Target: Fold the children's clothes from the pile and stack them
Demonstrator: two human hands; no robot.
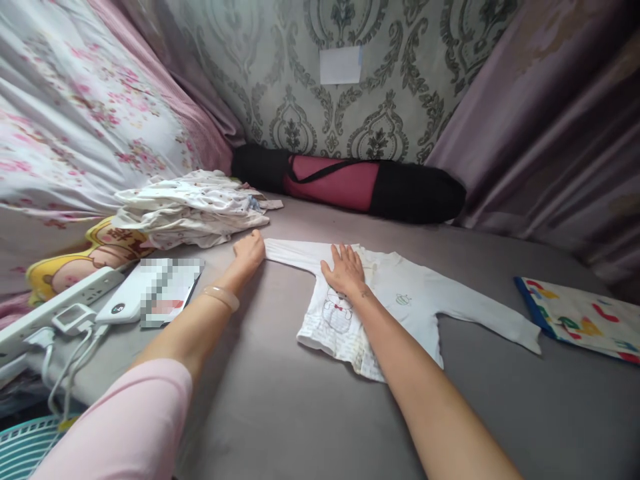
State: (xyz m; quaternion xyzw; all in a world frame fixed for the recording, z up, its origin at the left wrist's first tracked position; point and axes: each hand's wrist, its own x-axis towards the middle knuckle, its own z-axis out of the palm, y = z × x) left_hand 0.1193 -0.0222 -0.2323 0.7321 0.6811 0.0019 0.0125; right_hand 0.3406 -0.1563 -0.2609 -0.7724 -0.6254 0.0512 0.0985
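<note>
A small white long-sleeved baby top lies spread on the grey bed surface, with a printed figure on its left front and a small emblem opposite. My left hand is closed on the cuff of the left sleeve, which is drawn out straight to the side. On the upper chest near the collar, my right hand rests flat with its fingers extended. The other sleeve stretches out to the right and bends slightly downward. Part of the front is hidden beneath my right hand and forearm.
A heap of light clothes lies at the back left, near a yellow cartoon cushion. A power strip and a white power bank with cables sit at left. Behind is a black-and-red long bag; a colourful folded cloth lies right.
</note>
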